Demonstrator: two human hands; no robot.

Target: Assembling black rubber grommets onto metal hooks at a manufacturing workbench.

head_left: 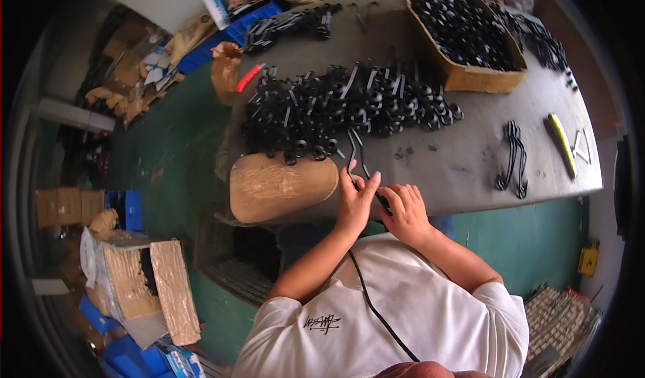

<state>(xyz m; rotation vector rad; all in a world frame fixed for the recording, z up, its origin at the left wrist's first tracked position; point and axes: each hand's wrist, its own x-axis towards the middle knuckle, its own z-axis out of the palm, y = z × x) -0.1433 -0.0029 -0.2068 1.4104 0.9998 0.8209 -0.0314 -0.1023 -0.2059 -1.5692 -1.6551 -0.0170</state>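
Close to the table's front edge, my left hand (356, 196) is closed on a black bent metal rod (351, 156) with two prongs pointing away from me. Just beside it, my right hand (406, 210) is closed around a black part at the near end of the same piece. My fingers hide how that end is shaped. A large heap of black bent rods with round black pieces (322, 109) lies beyond my hands. To the left of my hands rests a brown board with rounded corners (282, 186).
A cardboard box (484, 82) full of small black round parts stands far right. Several black bent rods (513, 159) lie at right, near a yellow-green tool (562, 146). More rods (289, 27) lie far left. An open carton (134, 277) sits on the floor at left.
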